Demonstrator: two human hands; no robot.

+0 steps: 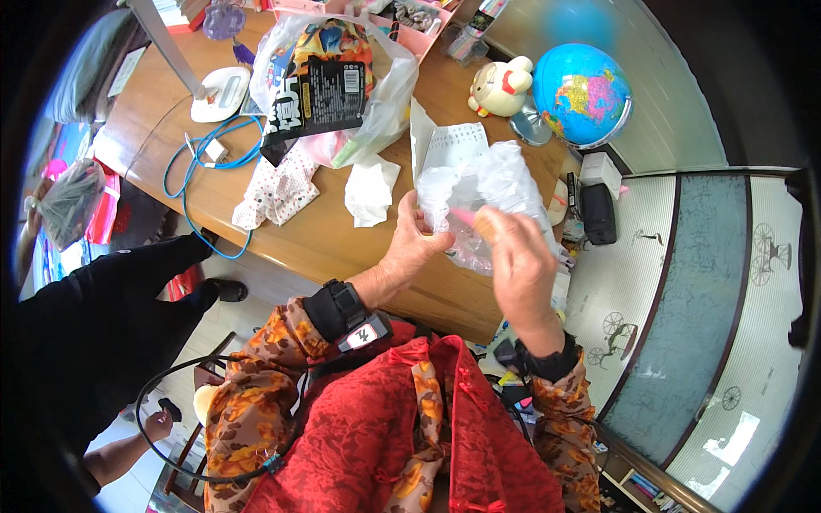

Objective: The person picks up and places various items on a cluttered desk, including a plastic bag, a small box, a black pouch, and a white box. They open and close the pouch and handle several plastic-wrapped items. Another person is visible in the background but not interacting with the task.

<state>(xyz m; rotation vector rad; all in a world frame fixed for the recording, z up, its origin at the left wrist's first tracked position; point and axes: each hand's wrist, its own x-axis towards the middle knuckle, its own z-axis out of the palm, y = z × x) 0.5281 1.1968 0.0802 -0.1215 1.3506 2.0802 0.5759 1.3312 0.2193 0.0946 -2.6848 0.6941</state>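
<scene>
A crumpled clear plastic bag (513, 175) lies at the table's front right edge, between my two hands. My left hand (409, 250) pinches the bag's left side, thumb and fingers curled together on the film. Over the bag's right part, my right hand (520, 265) is closed, its fingers bent around a small pink pointed thing (463, 216) that reaches toward my left hand. The rest of that pink thing is hidden by the fingers. Behind the bag stands an open white card or booklet (453, 144) with writing on it.
On the wooden table (291, 248) are a white tissue (371, 190), a dotted cloth (275, 188), a blue cable (175, 184) and a filled plastic carrier bag (389, 94). A globe (583, 94) and a plush toy (499, 87) stand far right. Another person (94, 342) stands at left.
</scene>
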